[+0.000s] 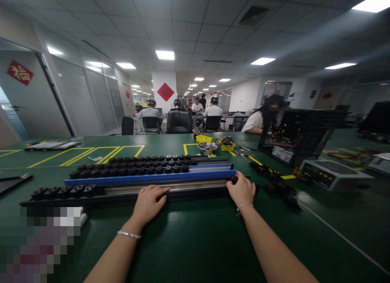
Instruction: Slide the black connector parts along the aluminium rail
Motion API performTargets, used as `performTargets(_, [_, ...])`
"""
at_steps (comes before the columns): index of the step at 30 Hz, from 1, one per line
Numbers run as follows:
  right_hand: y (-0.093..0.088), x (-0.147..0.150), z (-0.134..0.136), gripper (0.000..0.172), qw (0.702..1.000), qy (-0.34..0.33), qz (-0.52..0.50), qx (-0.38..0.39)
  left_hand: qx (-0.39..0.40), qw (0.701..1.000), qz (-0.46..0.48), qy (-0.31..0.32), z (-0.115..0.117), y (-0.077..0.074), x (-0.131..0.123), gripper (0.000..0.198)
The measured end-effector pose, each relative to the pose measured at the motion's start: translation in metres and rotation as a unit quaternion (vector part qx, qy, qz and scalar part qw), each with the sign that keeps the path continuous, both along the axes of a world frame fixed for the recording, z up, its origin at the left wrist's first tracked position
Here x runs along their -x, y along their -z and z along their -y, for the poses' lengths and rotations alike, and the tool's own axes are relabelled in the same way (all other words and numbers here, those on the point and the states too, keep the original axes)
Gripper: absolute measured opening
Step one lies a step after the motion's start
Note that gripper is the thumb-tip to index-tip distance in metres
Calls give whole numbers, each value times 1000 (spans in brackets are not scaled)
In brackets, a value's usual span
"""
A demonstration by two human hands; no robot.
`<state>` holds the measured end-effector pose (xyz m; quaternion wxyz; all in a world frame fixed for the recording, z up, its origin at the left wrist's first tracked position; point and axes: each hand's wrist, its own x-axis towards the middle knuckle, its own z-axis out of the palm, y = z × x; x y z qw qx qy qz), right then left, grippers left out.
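Observation:
A long black rail [195, 187] with a metallic channel lies across the green table before me. Several black blocks with metal tops [65, 191] sit in a row at its left end. My left hand [150, 202] rests on the rail's middle, fingers stretched out flat along it. At the rail's right end, my right hand [242, 189] pinches a small black block [234, 179], its shape mostly hidden by the fingers. Just behind runs a blue rail [152, 178], and beyond it more black blocks [146, 170] stand in rows.
Loose black parts [282, 191] lie right of the rails. Farther right stand a power supply [333, 174] and an open computer case [300, 132]. A metal bowl [207, 146] and a yellow tray [204, 139] are behind. A person [254, 121] sits beyond the case.

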<state>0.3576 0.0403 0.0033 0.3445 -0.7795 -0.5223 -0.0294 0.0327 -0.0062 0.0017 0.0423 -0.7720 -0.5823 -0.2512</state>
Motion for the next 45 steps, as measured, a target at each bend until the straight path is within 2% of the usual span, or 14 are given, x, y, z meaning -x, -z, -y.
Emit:
performTargets(18, [2,-4,-1,53,1000,4,-5,0,3,1000,4,-2,0,0,0,33])
performTargets(29, [3,-9,0,58,999,37,7,14,3,1000,2,-5,0,0,0,33])
performTargets(45, [0,-13,1,52,999,39,-3,24,2,1000,3,-3,0,0,0,33])
